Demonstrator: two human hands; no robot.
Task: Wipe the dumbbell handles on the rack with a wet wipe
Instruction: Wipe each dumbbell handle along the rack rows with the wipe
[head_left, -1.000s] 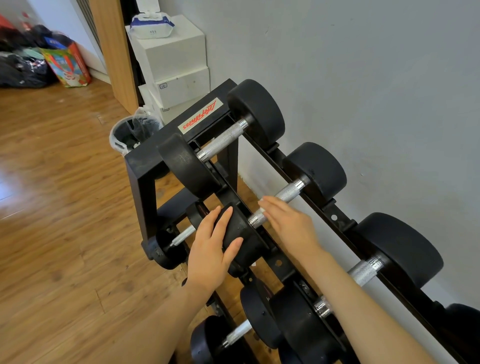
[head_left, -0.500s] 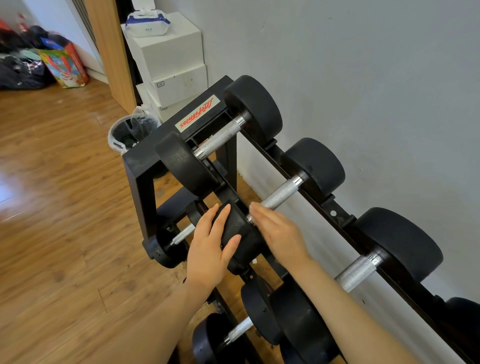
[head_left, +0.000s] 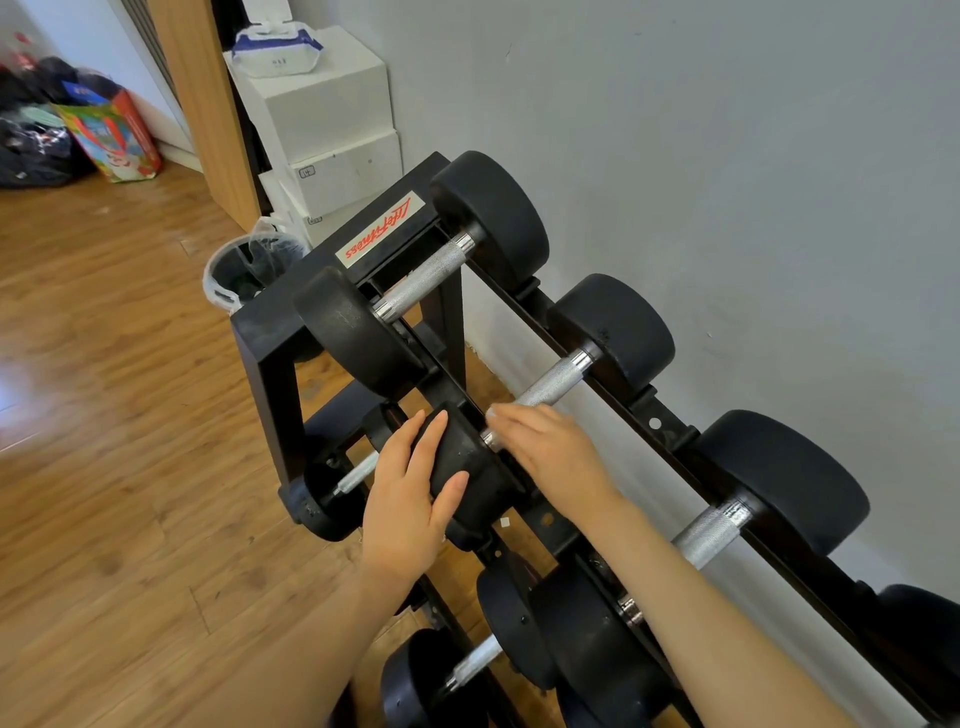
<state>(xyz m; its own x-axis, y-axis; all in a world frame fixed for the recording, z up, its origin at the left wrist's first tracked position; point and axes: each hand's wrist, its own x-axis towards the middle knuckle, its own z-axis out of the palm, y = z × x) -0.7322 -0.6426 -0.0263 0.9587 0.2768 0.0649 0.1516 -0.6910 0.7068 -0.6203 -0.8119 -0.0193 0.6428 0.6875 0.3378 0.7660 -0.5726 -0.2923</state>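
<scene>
Far left, a bright printed bag (head_left: 111, 137) and dark bundles sit on the wood plank floor (head_left: 104, 415), cut by the frame edge. A lined waste bin (head_left: 249, 267) stands beside the black steel rack (head_left: 270, 374); its lower half is hidden. White boxes (head_left: 322, 114) are stacked behind, a wipe packet (head_left: 275, 49) on top, print unreadable. A white plate on the rack top carries red script, upside down, apparently "LifeFitness".

The left hand (head_left: 410, 499) lies with straight fingers flat on the near rubber head of the second dumbbell (head_left: 592, 364) on the top tier. The right hand (head_left: 550, 454) covers the near end of that dumbbell's knurled chrome handle (head_left: 556, 382), fingers extended over it; whether they hold a wipe cannot be seen. Lower-tier dumbbells are partly hidden by both forearms.
</scene>
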